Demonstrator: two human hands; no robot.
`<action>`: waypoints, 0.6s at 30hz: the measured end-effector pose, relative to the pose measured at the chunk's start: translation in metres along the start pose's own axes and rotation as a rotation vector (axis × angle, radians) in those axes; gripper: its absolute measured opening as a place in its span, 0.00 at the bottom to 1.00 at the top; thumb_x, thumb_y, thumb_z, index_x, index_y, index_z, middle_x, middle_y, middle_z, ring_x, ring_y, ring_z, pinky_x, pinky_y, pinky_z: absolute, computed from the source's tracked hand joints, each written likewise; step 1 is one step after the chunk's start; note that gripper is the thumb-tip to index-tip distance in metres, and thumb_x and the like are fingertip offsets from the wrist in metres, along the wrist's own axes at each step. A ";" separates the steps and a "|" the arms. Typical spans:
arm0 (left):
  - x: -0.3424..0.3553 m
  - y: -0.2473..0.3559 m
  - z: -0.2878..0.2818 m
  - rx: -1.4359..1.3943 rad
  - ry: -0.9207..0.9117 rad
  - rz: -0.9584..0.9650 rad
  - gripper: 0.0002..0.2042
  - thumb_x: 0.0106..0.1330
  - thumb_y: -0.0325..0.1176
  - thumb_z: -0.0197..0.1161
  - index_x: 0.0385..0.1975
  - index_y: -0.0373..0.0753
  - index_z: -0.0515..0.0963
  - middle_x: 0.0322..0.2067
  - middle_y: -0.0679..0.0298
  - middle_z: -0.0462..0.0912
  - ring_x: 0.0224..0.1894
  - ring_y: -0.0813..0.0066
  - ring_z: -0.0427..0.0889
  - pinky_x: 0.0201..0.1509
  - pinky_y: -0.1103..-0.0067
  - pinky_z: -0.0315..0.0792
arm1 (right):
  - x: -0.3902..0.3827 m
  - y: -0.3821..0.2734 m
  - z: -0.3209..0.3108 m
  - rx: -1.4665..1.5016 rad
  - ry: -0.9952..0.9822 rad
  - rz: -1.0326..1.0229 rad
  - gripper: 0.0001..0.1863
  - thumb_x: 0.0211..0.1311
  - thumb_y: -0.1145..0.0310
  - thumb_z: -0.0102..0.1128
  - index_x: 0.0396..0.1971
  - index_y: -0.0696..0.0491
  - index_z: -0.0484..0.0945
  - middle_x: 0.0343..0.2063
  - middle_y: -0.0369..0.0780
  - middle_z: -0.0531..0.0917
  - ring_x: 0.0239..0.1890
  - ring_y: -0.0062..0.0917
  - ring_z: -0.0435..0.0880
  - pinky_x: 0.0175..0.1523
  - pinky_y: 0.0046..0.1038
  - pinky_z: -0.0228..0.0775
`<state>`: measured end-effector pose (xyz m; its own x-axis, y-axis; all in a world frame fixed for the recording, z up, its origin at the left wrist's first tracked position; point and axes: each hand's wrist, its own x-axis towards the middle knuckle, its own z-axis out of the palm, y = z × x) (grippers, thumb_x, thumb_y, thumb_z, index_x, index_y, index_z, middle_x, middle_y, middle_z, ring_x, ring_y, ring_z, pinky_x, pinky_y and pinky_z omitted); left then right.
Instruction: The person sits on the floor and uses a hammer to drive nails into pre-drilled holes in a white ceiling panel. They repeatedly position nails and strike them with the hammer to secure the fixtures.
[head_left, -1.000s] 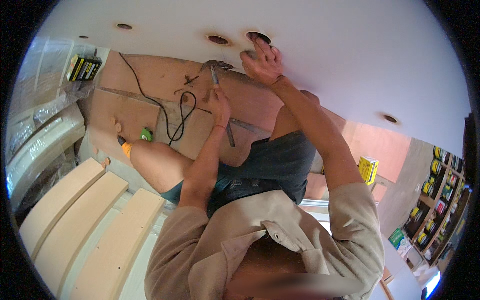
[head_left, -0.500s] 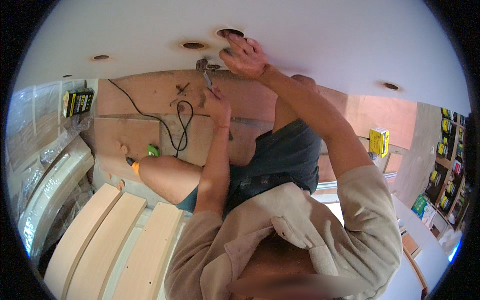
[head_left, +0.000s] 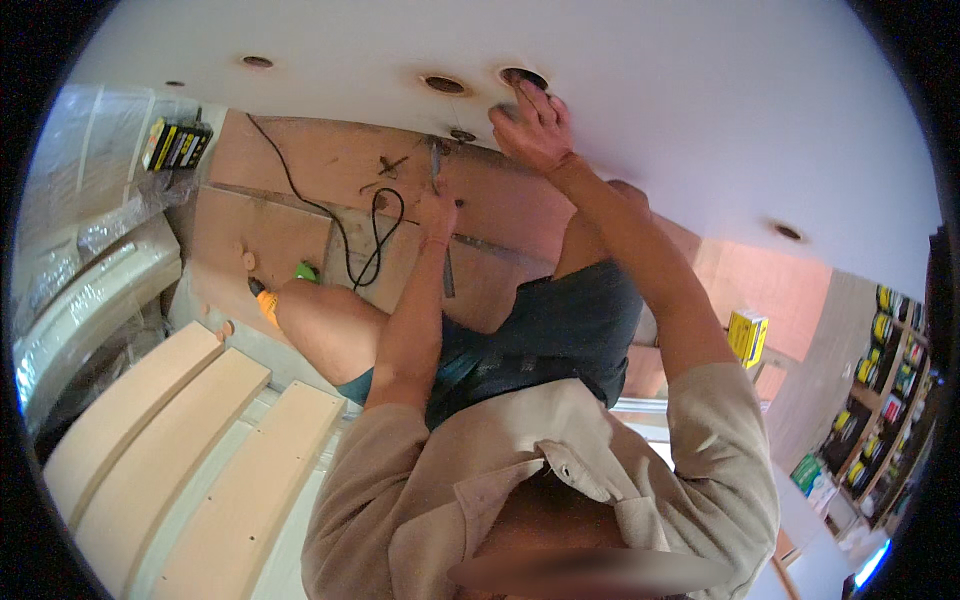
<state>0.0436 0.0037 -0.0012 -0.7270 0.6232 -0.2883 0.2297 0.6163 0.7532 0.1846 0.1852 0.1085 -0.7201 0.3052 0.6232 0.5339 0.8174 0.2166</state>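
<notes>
Tool (head_left: 435, 160): swung straighter
Left hand (head_left: 437, 213): closed around it
Right hand (head_left: 536, 132): half open, fingertips at hole (head_left: 516, 76)
Cable (head_left: 346, 243): left of left hand

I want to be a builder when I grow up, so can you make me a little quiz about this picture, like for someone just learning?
1. True or false: the bright yellow box is to the right of the looped black cable.
2. Fill in the blank: the right hand is at a dark, round ____ in the smooth white panel.
3. Which hand holds the slim grey tool?

Key:
1. True.
2. Hole.
3. The left hand.
</notes>
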 end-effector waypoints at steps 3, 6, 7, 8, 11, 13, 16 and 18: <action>0.013 -0.008 -0.017 0.046 0.118 0.112 0.26 0.75 0.49 0.54 0.64 0.36 0.71 0.51 0.37 0.81 0.52 0.40 0.81 0.58 0.52 0.73 | 0.003 -0.001 0.006 -0.009 0.108 0.028 0.11 0.47 0.54 0.70 0.34 0.28 0.84 0.62 0.40 0.75 0.68 0.32 0.68 0.67 0.43 0.54; 0.027 -0.006 -0.029 0.081 0.046 -0.097 0.24 0.75 0.47 0.52 0.63 0.38 0.74 0.49 0.39 0.82 0.50 0.38 0.82 0.57 0.52 0.74 | 0.001 -0.004 0.013 -0.036 0.142 0.040 0.10 0.45 0.54 0.71 0.31 0.26 0.84 0.61 0.41 0.76 0.67 0.33 0.67 0.69 0.42 0.50; 0.030 -0.005 -0.027 -0.017 0.085 -0.189 0.22 0.75 0.46 0.52 0.59 0.37 0.76 0.46 0.40 0.83 0.48 0.41 0.83 0.54 0.54 0.74 | 0.000 -0.005 0.016 -0.051 0.138 0.043 0.10 0.45 0.55 0.71 0.30 0.26 0.84 0.61 0.41 0.76 0.67 0.33 0.67 0.69 0.42 0.49; 0.037 -0.006 -0.026 -0.005 0.067 -0.229 0.20 0.75 0.45 0.53 0.54 0.36 0.78 0.43 0.42 0.84 0.46 0.45 0.84 0.51 0.55 0.75 | -0.001 -0.005 0.018 -0.071 0.164 0.036 0.10 0.45 0.55 0.71 0.30 0.25 0.84 0.60 0.41 0.77 0.67 0.34 0.67 0.69 0.42 0.49; 0.057 -0.022 -0.003 0.178 0.045 -0.118 0.17 0.70 0.43 0.57 0.46 0.35 0.81 0.39 0.46 0.86 0.42 0.50 0.86 0.45 0.59 0.77 | -0.005 -0.004 0.023 -0.076 0.200 0.036 0.11 0.48 0.54 0.70 0.34 0.26 0.84 0.61 0.41 0.76 0.68 0.35 0.67 0.68 0.44 0.51; 0.076 -0.044 0.014 0.465 -0.062 0.126 0.15 0.67 0.41 0.60 0.41 0.35 0.83 0.37 0.49 0.87 0.40 0.54 0.87 0.41 0.62 0.78 | -0.006 -0.002 0.025 -0.016 0.188 0.043 0.16 0.53 0.50 0.68 0.44 0.27 0.84 0.67 0.41 0.72 0.71 0.35 0.65 0.68 0.49 0.53; 0.107 -0.068 0.021 0.557 -0.322 0.334 0.13 0.63 0.39 0.64 0.36 0.35 0.86 0.34 0.52 0.88 0.36 0.58 0.88 0.36 0.65 0.79 | -0.008 -0.002 0.025 -0.064 0.158 0.041 0.15 0.52 0.49 0.69 0.42 0.26 0.84 0.65 0.39 0.73 0.72 0.34 0.64 0.69 0.48 0.51; 0.118 -0.064 0.021 0.682 -0.318 0.404 0.11 0.61 0.37 0.65 0.35 0.37 0.86 0.33 0.53 0.88 0.34 0.59 0.88 0.35 0.66 0.79 | -0.008 -0.002 0.024 -0.066 0.143 0.053 0.14 0.52 0.49 0.68 0.42 0.26 0.84 0.64 0.41 0.73 0.72 0.36 0.62 0.69 0.49 0.51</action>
<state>-0.0435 0.0485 -0.0957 -0.3128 0.9001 -0.3033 0.8456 0.4093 0.3428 0.1784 0.1931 0.0847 -0.6221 0.2707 0.7346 0.6010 0.7665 0.2265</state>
